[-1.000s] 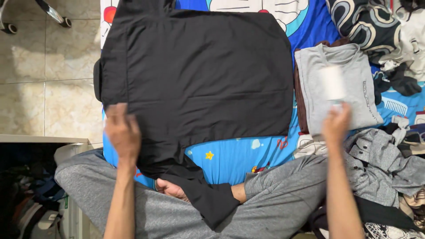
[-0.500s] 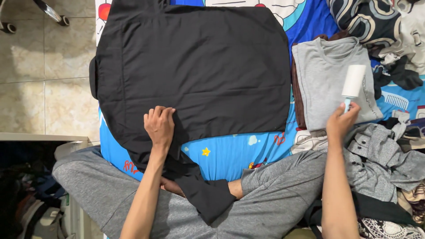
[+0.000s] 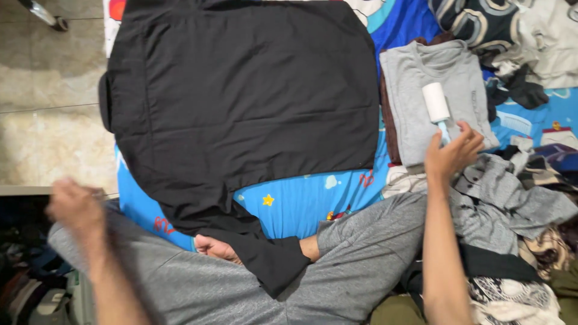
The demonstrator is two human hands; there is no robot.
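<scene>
Gripping a lint roller (image 3: 436,102), right hand (image 3: 453,153) over grey shirt (image 3: 421,78).

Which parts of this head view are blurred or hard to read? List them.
Head view: the left hand is smeared by motion blur, so its grip cannot be read; the right hand is sharp, closed on the lint roller. The black shirt is so dark that its folds barely show. Light is even and soft, with mild sheen on the floor tiles.
</scene>
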